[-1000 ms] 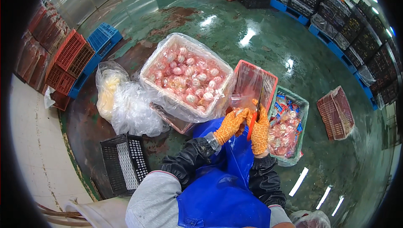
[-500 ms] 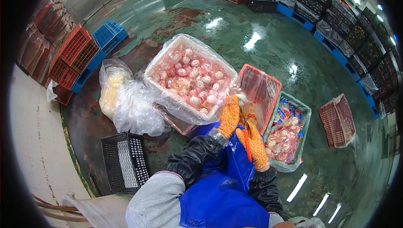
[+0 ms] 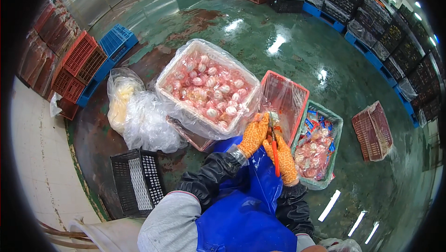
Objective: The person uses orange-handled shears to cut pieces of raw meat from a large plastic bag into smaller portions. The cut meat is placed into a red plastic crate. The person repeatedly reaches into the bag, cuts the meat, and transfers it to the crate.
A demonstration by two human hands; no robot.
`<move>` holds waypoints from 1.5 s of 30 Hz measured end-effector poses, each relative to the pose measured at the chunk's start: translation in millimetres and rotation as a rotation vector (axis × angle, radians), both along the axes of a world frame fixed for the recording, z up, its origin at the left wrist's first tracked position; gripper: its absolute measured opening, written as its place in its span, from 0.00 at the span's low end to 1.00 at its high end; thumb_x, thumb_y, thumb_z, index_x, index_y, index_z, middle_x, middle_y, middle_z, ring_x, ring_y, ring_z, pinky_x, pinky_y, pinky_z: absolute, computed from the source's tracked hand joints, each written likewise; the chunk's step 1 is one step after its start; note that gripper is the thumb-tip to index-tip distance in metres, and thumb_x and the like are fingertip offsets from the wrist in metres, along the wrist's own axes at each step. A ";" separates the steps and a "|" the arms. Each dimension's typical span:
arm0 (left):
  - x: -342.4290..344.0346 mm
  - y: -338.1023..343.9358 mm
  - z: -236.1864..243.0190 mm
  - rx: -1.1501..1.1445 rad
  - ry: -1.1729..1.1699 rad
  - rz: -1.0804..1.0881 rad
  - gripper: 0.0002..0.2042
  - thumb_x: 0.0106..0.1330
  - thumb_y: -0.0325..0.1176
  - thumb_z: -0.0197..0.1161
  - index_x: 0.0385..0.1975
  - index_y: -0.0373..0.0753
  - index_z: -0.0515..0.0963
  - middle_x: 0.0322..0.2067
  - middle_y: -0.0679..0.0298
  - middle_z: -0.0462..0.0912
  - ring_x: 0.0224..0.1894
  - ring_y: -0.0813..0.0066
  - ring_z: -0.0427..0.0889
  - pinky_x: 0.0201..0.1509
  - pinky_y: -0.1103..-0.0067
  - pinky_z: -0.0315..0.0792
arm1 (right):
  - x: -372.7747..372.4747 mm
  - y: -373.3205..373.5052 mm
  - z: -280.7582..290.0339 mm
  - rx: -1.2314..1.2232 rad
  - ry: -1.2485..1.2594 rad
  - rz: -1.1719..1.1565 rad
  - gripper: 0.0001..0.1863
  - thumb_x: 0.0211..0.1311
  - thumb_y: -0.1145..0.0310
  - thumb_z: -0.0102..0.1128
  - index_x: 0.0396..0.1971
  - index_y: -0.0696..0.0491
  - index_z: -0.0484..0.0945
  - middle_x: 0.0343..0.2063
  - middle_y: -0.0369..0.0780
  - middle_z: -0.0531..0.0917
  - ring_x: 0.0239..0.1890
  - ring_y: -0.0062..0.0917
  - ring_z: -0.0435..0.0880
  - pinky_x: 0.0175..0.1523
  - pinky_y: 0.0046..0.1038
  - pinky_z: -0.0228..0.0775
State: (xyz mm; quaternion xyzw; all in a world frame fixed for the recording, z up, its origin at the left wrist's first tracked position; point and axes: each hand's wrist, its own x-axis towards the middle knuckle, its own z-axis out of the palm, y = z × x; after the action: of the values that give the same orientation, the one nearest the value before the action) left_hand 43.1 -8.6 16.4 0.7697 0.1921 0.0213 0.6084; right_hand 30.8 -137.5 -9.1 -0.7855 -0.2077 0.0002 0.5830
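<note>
My left hand (image 3: 252, 136), in an orange patterned glove, pinches a small pale plastic-wrapped item (image 3: 273, 117) over the red crate (image 3: 291, 95). My right hand (image 3: 285, 161), gloved alike, is closed on red-handled scissors (image 3: 276, 157), their blades upright beside my left fingertips. The red crate is lined with clear plastic. Up and left of my hands sits a white plastic-lined crate (image 3: 162, 81) full of round white items in pink wrapping. At right a green crate (image 3: 336, 136) holds similar items and blue-red packets. A blue apron (image 3: 241, 219) lies under my forearms.
Loose clear bags (image 3: 148, 124) lie at left, above a black crate (image 3: 123, 182). Red crates (image 3: 76, 54) and blue pallets (image 3: 116, 43) line the left wall. A maroon crate (image 3: 371, 131) stands at right, before stacked black crates (image 3: 383, 34). The green floor (image 3: 241, 29) looks wet.
The scissors and my right hand have dropped lower. My left hand rose and then came down slightly, with a pale item now visible at its fingertips.
</note>
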 end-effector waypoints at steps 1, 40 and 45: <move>4.9 2.4 -27.6 0.338 -0.178 -0.049 0.19 0.66 0.47 0.43 0.40 0.35 0.71 0.32 0.48 0.77 0.35 0.54 0.77 0.35 0.68 0.70 | 0.3 -5.2 2.9 -0.004 0.177 0.024 0.14 0.56 0.62 0.58 0.36 0.56 0.73 0.18 0.32 0.75 0.16 0.12 0.69 0.21 0.14 0.60; 29.2 91.7 -97.0 0.769 -0.274 0.114 0.29 0.52 0.49 0.61 0.48 0.33 0.66 0.37 0.50 0.75 0.40 0.56 0.75 0.44 0.67 0.68 | 8.3 -114.2 -54.6 1.072 0.942 -0.257 0.23 0.56 0.69 0.49 0.51 0.62 0.65 0.38 0.45 0.75 0.36 0.29 0.77 0.43 0.28 0.71; 49.7 112.9 -105.6 0.859 0.022 -0.139 0.32 0.50 0.53 0.58 0.48 0.32 0.66 0.41 0.47 0.73 0.44 0.51 0.72 0.48 0.63 0.65 | -15.8 -146.1 -86.1 0.627 0.734 -0.067 0.22 0.59 0.71 0.49 0.53 0.61 0.62 0.44 0.46 0.75 0.46 0.29 0.75 0.51 0.29 0.68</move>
State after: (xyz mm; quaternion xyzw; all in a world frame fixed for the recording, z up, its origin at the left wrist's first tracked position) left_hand 92.7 104.3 -89.2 0.9643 0.1201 0.0499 0.2307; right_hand 15.0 -283.6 -95.2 -0.5263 0.0472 0.1962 0.8260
